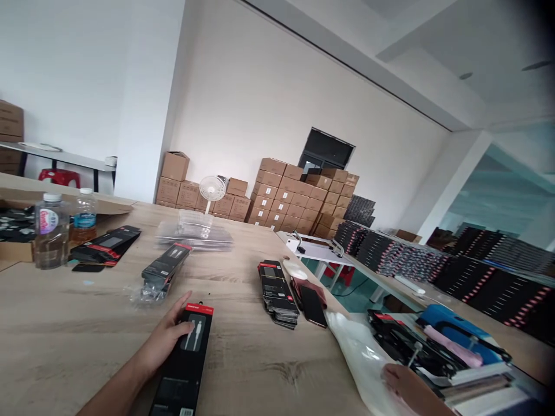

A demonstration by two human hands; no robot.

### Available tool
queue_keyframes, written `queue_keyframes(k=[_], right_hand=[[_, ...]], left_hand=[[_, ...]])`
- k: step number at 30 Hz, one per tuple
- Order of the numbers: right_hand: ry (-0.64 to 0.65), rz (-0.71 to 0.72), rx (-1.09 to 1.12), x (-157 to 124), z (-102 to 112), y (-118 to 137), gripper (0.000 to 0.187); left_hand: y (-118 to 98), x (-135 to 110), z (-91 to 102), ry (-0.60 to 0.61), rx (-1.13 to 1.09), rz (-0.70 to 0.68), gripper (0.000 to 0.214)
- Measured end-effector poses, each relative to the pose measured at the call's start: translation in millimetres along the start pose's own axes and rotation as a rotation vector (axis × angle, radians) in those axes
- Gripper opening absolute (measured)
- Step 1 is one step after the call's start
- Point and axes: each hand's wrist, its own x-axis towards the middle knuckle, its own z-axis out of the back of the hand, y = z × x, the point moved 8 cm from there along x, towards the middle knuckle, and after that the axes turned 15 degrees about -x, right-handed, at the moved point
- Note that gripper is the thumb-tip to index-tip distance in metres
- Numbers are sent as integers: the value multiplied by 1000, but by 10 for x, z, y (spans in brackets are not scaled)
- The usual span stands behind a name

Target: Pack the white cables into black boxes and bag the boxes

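Note:
My left hand [167, 338] rests on a long black cable box with a red top strip [186, 361] that lies flat on the wooden table [78, 323]; the thumb lies across the box's window. At the lower right, my right hand [405, 384] grips the edge of a clear plastic bag [359, 352] beside a heat sealer with a blue top [455, 335]. A stack of black boxes [277, 294] and a dark phone [313, 306] lie between the hands.
Two water bottles [52, 228] stand at the left by more black boxes [106, 245]. Clear trays [195, 234], a small white fan [211, 190] and stacked cardboard cartons [299, 193] sit farther back. Rows of black packages [477, 271] fill the right bench.

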Motion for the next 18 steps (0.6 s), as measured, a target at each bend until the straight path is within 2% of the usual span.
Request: queue_keyframes(k=[2,4,7,8,10,13,16,18], right_hand=[[49,36,23,116,104,5,31],[69,66,31,267,279,49,32],[45,139,46,434,567,382,35],[28,184,61,444,652,599,36],[-9,309,108,371,792,1188,36],[-80,596,229,29,949,2313,34],[-91,836,266,-396,946,3319,30],[-95,949,276,-617,884,3808,26]], left_hand=[[-15,22,-1,6,77,-59,69],[-21,47,-35,40,187,-112,48],[-31,61,-125,86,368,-155,10],[-38,56,-153,87,400,-152,6],[-46,23,-219,94,410,-112,7],[-86,-70,-317,112,404,-57,24],[-137,-156,-366,127,418,-39,43],[-169,-188,-398,170,392,-64,47]])
